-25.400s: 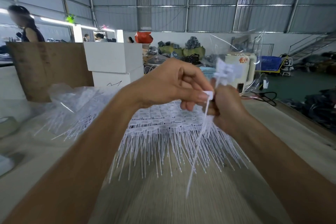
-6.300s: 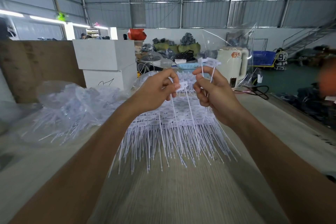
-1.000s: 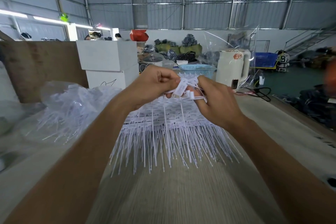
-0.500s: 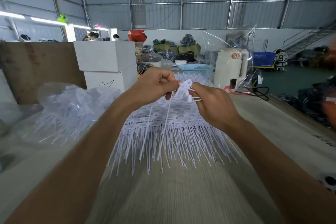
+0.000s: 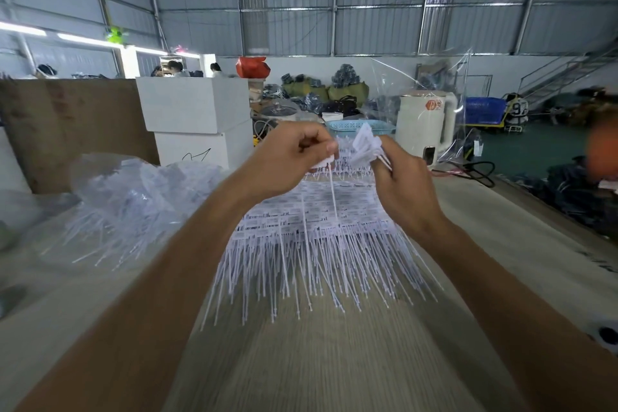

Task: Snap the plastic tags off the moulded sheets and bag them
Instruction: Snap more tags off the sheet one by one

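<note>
A stack of white moulded tag sheets (image 5: 321, 231) lies on the table ahead of me, long thin tails fanned toward me. Above it, my left hand (image 5: 294, 160) pinches the head of one white tag (image 5: 332, 191), whose tail hangs straight down. My right hand (image 5: 401, 184) grips a small bunch of snapped-off tags (image 5: 366, 145), their flat heads sticking up past my fingers. The two hands are close together, nearly touching. A clear plastic bag full of loose tags (image 5: 133, 201) sits on the table to the left.
Two stacked white boxes (image 5: 197, 124) and a brown board (image 5: 67, 124) stand behind the bag at left. A white kettle (image 5: 423, 125), a blue basket (image 5: 354, 126) and an upright clear bag (image 5: 421, 77) are at the far end. The table's right edge (image 5: 535, 211) drops to the floor.
My left hand has drawn slightly away from the right with one tag, whose tail now hangs straight down. The bunch in my right hand has tipped more upright.
</note>
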The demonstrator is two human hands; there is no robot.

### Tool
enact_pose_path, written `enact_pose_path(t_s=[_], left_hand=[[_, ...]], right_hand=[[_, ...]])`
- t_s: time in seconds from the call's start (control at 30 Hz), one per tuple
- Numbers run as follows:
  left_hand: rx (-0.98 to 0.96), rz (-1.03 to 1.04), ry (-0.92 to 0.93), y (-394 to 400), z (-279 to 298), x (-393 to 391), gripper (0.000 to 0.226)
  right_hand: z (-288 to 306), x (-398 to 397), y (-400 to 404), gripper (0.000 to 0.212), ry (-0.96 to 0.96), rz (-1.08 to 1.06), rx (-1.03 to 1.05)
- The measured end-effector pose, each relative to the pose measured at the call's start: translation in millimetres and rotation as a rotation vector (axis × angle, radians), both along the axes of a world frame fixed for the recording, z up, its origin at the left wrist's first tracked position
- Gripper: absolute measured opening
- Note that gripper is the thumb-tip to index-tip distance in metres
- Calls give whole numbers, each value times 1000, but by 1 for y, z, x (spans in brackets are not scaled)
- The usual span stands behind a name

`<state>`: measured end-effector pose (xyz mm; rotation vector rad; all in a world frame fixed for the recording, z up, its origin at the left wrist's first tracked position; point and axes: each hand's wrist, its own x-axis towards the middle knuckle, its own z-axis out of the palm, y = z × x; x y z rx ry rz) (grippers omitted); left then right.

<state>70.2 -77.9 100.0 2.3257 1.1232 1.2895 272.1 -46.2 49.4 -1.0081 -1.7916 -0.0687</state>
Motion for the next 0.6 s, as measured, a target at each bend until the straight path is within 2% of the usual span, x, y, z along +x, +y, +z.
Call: enact_pose_path(t_s=[0.03,0.17,0.27,0.37,0.47,0.6], left_hand=[[1,12,35,0,-1,0,15],[-9,10,64,0,-2,3,14],[12,-16,30,-3,0,6,10],[56,-25,12,-2,1,6,5],[61,-38,-68,0,0,6,10],[46,16,-46,3,-2,5,16]], right_hand=[[2,-2,0,14,82,43,-48],[15,-4,-9,37,424,347,-312],[16,-8,-18,38,340,525,-468],[13,-14,-19,29,267,532,-457],[15,-10,-19,22,210,503,-424],[20,-6,-18,20,303,514,-410]])
